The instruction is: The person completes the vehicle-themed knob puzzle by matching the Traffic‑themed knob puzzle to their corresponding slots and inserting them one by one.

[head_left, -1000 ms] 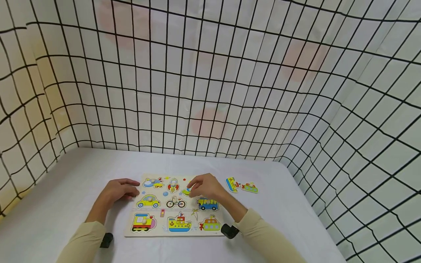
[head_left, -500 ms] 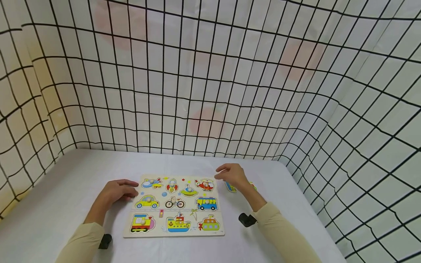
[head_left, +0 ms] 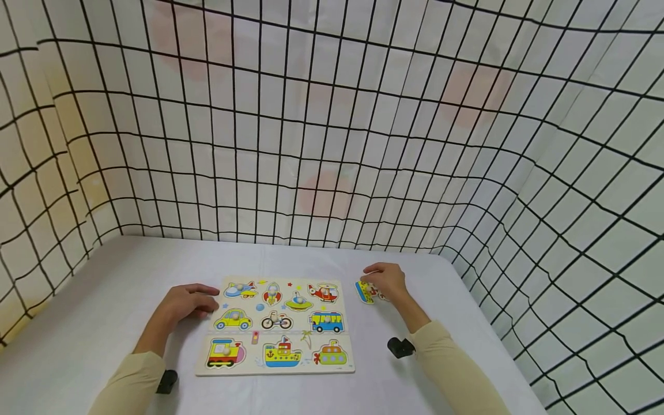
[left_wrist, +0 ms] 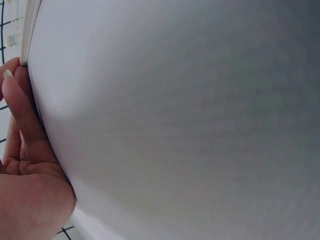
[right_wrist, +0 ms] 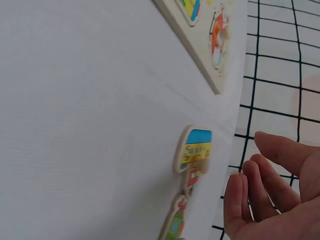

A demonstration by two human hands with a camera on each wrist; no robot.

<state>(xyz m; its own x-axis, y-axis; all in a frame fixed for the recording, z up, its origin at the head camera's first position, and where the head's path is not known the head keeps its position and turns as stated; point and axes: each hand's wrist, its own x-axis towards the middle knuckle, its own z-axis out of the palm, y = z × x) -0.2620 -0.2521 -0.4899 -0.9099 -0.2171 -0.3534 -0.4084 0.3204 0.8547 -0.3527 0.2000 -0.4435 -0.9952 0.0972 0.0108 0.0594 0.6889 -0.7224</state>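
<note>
My right hand hovers at the loose ship puzzle piece right of the puzzle board. In the right wrist view its bent fingers and thumb stand apart with nothing between them, beside the ship piece's round knob. Touching the ship piece's end is a green submarine piece, mostly hidden by the hand in the head view. My left hand rests on the table, relaxed fingertips at the board's left edge. Knobbed plane, rocket, saucer, helicopter, car, bicycle, bus and train pieces sit in the board; its ship and submarine places show flat pictures.
A white cloth covers the table. Black grid netting over white sheeting rises behind and along both sides. A black wrist camera sits under the right forearm, another by the left.
My right hand has moved from the board's saucer, rightward past the helicopter, to the loose ship piece. The left hand has stayed at the board's edge.
</note>
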